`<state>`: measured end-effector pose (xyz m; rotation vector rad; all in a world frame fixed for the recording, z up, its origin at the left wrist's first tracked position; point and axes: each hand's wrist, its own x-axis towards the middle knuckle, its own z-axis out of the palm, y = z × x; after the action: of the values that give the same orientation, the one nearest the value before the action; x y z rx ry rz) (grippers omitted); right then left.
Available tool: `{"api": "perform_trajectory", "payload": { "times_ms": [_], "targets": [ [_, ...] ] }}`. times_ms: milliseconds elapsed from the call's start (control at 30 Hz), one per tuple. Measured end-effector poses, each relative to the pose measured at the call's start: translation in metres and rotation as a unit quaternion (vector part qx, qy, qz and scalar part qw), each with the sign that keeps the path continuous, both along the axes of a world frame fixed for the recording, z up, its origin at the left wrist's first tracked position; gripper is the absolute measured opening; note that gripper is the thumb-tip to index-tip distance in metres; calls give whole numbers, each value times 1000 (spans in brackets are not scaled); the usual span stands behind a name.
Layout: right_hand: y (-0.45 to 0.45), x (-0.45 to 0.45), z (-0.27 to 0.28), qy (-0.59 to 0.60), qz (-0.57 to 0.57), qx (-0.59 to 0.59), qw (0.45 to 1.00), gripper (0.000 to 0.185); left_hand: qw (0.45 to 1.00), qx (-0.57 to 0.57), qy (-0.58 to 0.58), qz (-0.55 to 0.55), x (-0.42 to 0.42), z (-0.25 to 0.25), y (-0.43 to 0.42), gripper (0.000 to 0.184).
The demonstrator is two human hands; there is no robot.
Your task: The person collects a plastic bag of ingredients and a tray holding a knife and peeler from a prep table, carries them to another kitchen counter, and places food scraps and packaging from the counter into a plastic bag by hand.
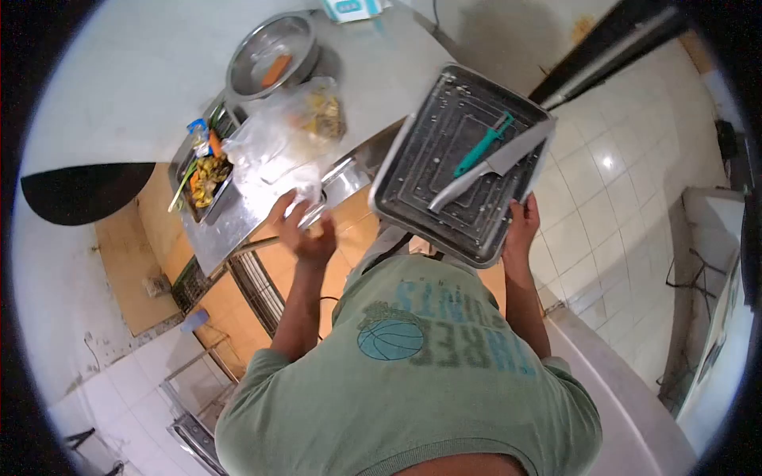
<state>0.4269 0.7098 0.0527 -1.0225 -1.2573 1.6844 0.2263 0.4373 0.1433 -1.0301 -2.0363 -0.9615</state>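
My right hand (521, 228) grips the near right edge of a black rectangular tray (406, 163), which is held tilted in front of my body. On the tray lie a large kitchen knife (496, 165) and a green peeler (481, 149), with small pale scraps scattered around them. My left hand (306, 236) is raised at the table's front edge, its fingers spread and holding nothing. Just beyond it sits a clear plastic bag (274, 147) with yellowish pieces inside. The left hand is slightly blurred, and whether it touches the bag I cannot tell.
On the metal table (385, 59) stand a steel bowl (236, 77) with an orange-brown block (276, 71) in it and a metal tray (226, 200) of mixed vegetables (209, 178). A white and teal package (352, 9) is at the back. White tiled wall (615, 182) rises at right.
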Motion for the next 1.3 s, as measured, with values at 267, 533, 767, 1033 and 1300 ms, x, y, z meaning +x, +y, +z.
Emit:
{"api": "perform_trajectory", "payload": {
  "times_ms": [267,533,767,1033,1300],
  "targets": [
    [-29,-16,23,62,-15,12,998,36,954,-78,-258,129,-73,-68,-97,128],
    [-51,-31,5,76,-103,-16,992,31,947,85,-274,-148,-264,-56,40,30],
    [-38,-43,-30,27,-202,-1,979,30,901,196,-379,-78,-316,-68,74,20],
    [-25,-36,-59,-30,-257,25,966,36,713,229,-539,-386,-302,-40,86,22],
    [-27,-50,-13,-51,-250,-5,967,41,512,-369,-602,-488,-274,-201,71,39]
  ]
}}
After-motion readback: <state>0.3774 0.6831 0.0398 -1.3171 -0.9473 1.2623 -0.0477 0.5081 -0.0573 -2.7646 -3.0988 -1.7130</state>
